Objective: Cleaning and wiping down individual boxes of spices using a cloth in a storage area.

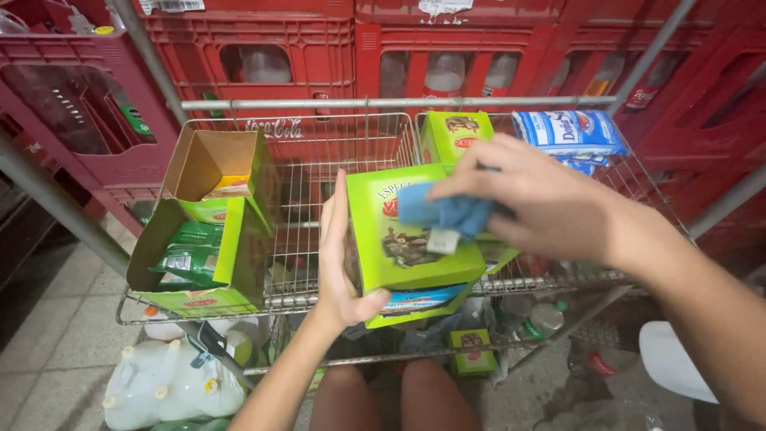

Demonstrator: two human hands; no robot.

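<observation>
Green box (399, 247) gripped by left hand (339, 263); right hand (535, 199) presses blue cloth (443, 211) on it.

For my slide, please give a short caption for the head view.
Left hand steadies a green box over a wire shelf while the right hand wipes it with a blue cloth.
</observation>
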